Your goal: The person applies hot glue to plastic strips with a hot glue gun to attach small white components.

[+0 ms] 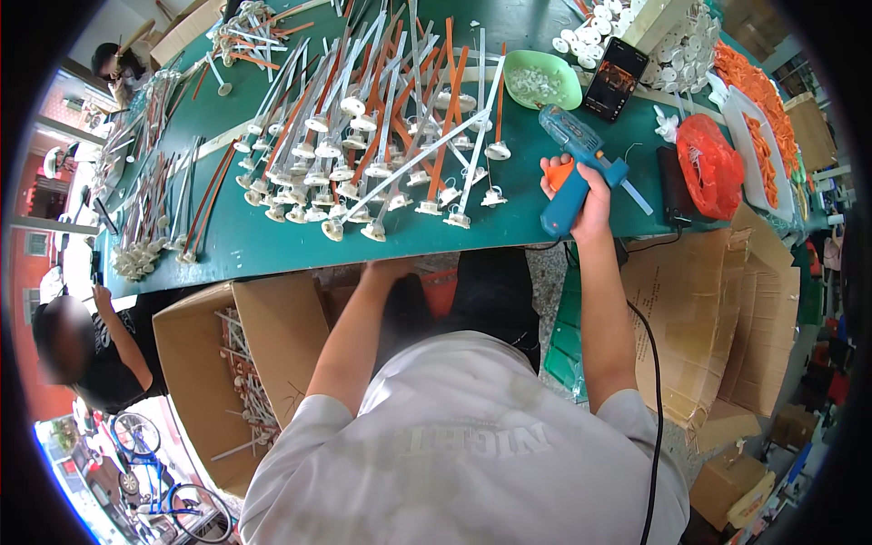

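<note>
My right hand [586, 195] is closed round the handle of a blue hot glue gun [572, 136] with an orange trigger, held over the right part of the table. A glue stick [638, 198] pokes out of its back end. My left hand [389, 269] is low at the table's front edge; its fingers are hidden beneath the tabletop. Beyond the edge stand many silver and orange strips with round white bases [331, 229], crowded together. A light green bowl [543, 80] of small clear pieces sits behind the gun, beside a black phone [618, 80].
On the right are a red plastic bag [708, 168], a white tray [747, 127] of orange pieces and piled white discs [672, 59]. A cardboard box [195, 341] with more strips stands at my left, near another person [100, 350]. A black cable [656, 381] hangs at my right.
</note>
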